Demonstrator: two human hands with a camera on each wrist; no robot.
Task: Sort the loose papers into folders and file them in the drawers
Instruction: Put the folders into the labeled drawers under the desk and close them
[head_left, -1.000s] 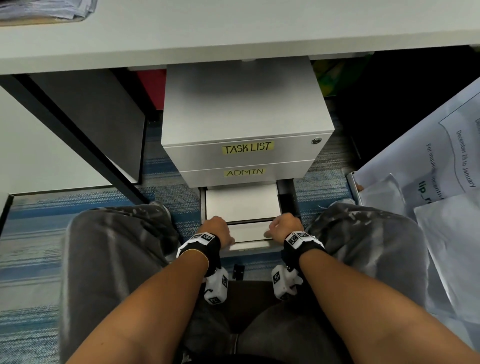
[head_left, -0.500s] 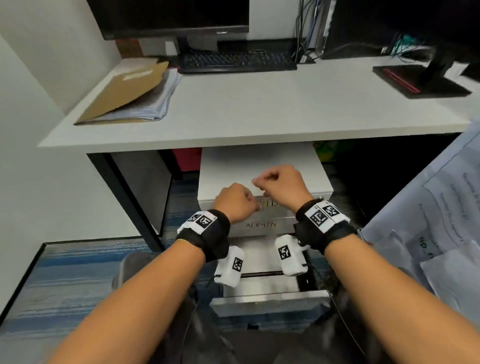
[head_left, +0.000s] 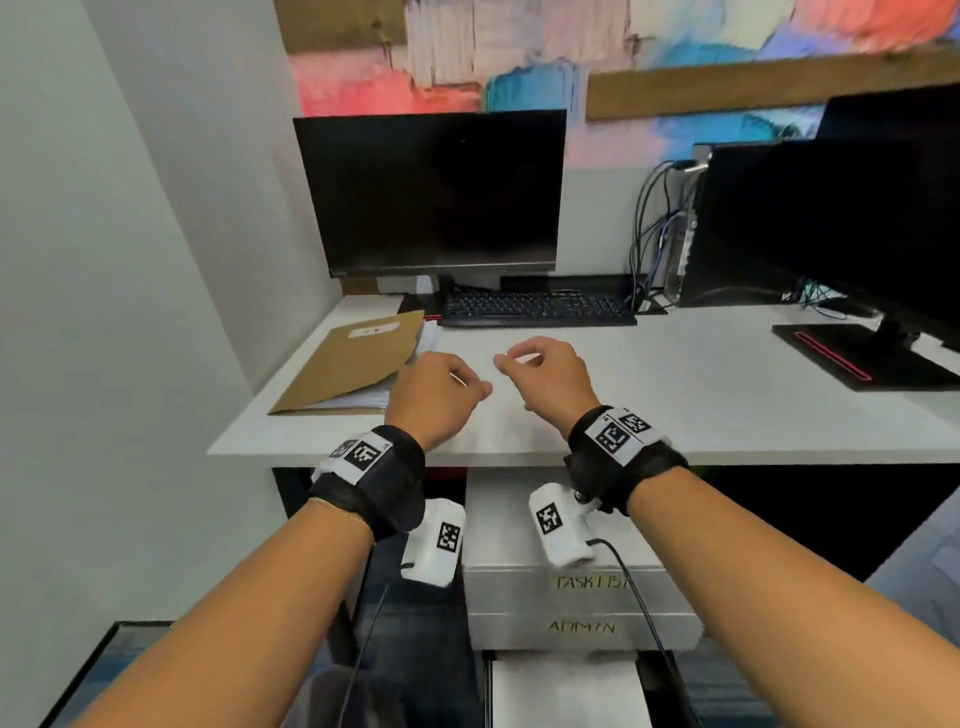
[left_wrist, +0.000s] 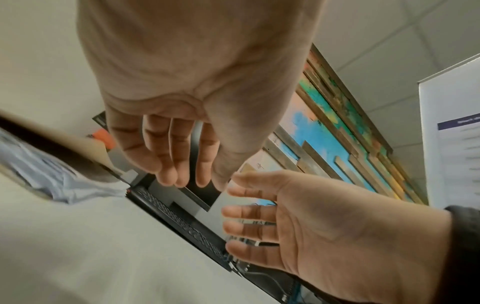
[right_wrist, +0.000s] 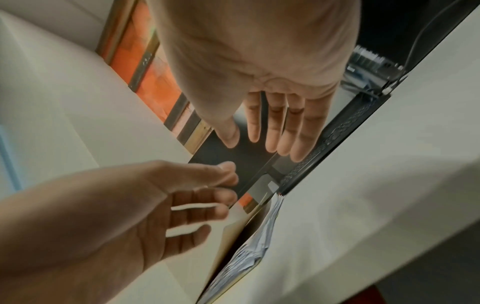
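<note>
Left hand (head_left: 436, 400) and right hand (head_left: 550, 379) hover empty, fingers loosely curled, above the desk (head_left: 649, 395); brown folder (head_left: 353, 364) lies just left; bottom drawer (head_left: 566, 691) open.

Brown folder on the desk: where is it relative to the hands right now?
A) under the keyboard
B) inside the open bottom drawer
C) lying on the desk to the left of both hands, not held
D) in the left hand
C: the brown folder lies flat on the desk over a stack of papers; the left hand and right hand hover empty beside it.
</note>
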